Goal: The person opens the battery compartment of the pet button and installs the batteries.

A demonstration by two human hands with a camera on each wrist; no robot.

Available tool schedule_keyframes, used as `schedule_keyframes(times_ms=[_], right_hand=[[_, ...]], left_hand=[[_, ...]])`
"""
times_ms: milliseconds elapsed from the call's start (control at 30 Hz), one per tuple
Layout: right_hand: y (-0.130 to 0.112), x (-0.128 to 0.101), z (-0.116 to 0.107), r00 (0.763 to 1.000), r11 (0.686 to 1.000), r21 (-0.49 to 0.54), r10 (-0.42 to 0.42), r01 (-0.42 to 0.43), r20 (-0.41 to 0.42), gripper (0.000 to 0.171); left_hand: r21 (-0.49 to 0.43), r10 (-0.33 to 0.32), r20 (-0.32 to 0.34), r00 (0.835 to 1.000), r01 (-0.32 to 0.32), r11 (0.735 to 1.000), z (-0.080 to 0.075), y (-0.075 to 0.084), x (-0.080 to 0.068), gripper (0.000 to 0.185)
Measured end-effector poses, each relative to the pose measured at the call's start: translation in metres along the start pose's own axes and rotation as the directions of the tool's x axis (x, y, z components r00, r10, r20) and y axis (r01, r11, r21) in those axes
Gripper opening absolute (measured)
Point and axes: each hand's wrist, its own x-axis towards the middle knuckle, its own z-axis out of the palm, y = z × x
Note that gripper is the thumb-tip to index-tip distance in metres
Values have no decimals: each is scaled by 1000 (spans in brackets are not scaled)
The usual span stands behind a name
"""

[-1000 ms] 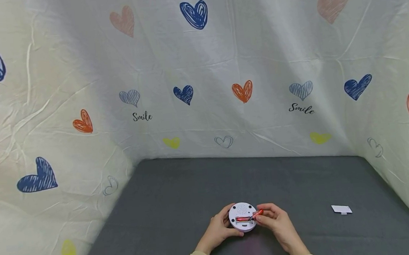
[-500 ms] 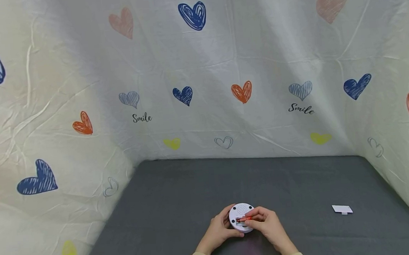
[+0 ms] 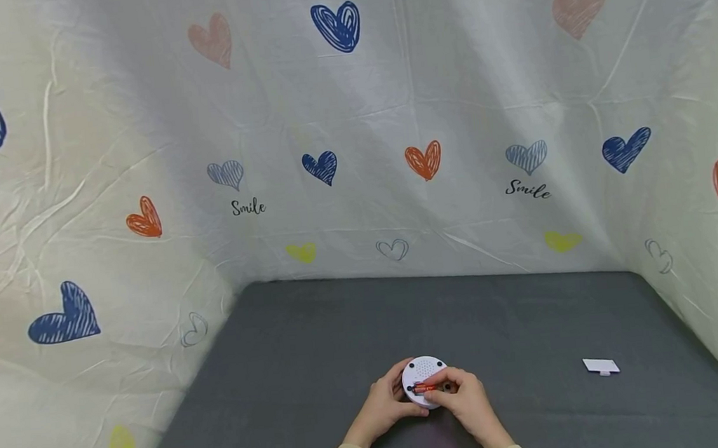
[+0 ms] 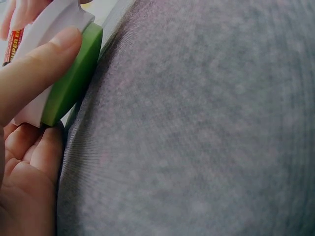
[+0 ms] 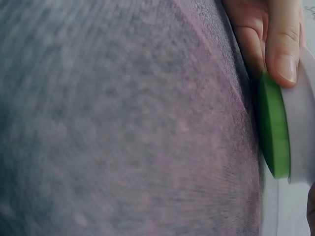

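Observation:
A round white device (image 3: 422,369) with a green rim (image 4: 74,81) lies back-up on the grey mat, its battery slot open. My left hand (image 3: 385,401) grips its left edge, with one fingertip (image 4: 44,61) lying across the white side; the same green rim (image 5: 273,130) shows in the right wrist view under a fingertip (image 5: 283,46). My right hand (image 3: 459,393) curls over the device's right side and pinches a red battery (image 3: 423,388) that lies in the slot. The battery's label (image 4: 14,42) peeks out in the left wrist view.
A small white cover piece (image 3: 600,367) lies on the grey mat (image 3: 317,340) to the right, apart from the hands. Cloth walls printed with hearts (image 3: 353,147) close in the back and both sides.
My right hand has moved left over the device, bringing the red battery from its right edge down into the slot. The left hand has kept its hold.

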Motion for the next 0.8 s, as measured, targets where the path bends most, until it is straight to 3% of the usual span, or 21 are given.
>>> schedule_keyframes(times_ms=[167, 333, 533, 800], right_hand=[[18, 6, 3, 1000, 1000, 0, -3, 3, -9, 16], [34, 11, 7, 997, 991, -117, -63, 58, -36, 18], [36, 12, 8, 990, 964, -230, -142, 132, -27, 17], [37, 12, 7, 991, 953, -277, -135, 124, -20, 16]], left_hand=[[2, 15, 5, 1000, -15, 1000, 0, 2, -1, 85], [-5, 38, 6, 999, -38, 999, 0, 2, -1, 85], [-4, 34, 2, 999, -34, 999, 0, 3, -1, 85], [21, 31, -2, 1000, -31, 999, 0, 3, -1, 85]])
